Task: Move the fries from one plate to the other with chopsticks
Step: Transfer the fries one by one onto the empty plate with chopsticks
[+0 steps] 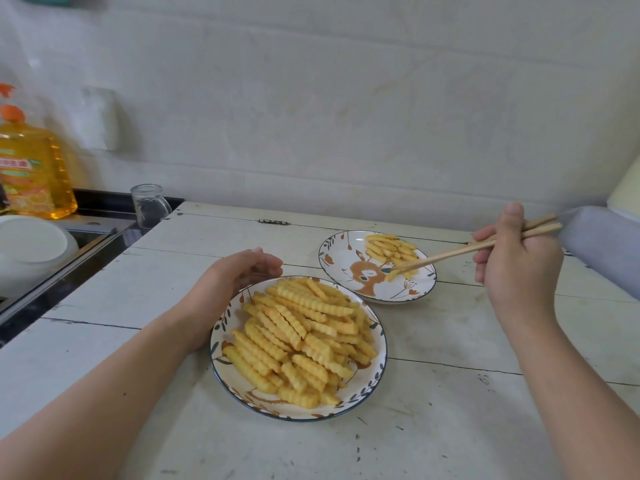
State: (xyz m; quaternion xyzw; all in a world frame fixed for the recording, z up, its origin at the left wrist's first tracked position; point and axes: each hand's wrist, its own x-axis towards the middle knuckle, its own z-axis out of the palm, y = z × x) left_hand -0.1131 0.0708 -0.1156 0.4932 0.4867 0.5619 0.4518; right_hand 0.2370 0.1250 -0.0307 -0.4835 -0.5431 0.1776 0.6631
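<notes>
Fries (301,336) with wavy edges fill the near plate (379,344), which sits in the middle of the desk (450,410). They lie in a big heap that covers most of it. A small bunch of fries (389,250) lies on the far plate (341,258), which sits a little behind and to the right of the full one. The two plates are close, and I cannot tell if their rims touch. The far plate has a brown deer picture on it, and both plates have dark rims with little leaves.

Wooden chopsticks (478,247) reach down to the far plate. Their tips are together on one fry (394,273) at the near edge of the small bunch, just over the deer picture. The right hand (516,258) grips the chopsticks, with the fingers curled round them and the thumb up on top.

The left hand (239,277) rests on the desk at the far left edge of the full plate. Its fingers are bent in a loose curve beside the rim, and it holds nothing. I cannot tell if the fingers touch the plate.

The desk is made of pale, worn boards with dark marks. At its far left corner stands a clear glass cup (149,205). Left of the desk is a sink (86,233) with a white bowl (33,249) in it. Behind the bowl stands a big yellow bottle (34,171) with an orange cap. A pale wall (346,98) runs behind it all.
</notes>
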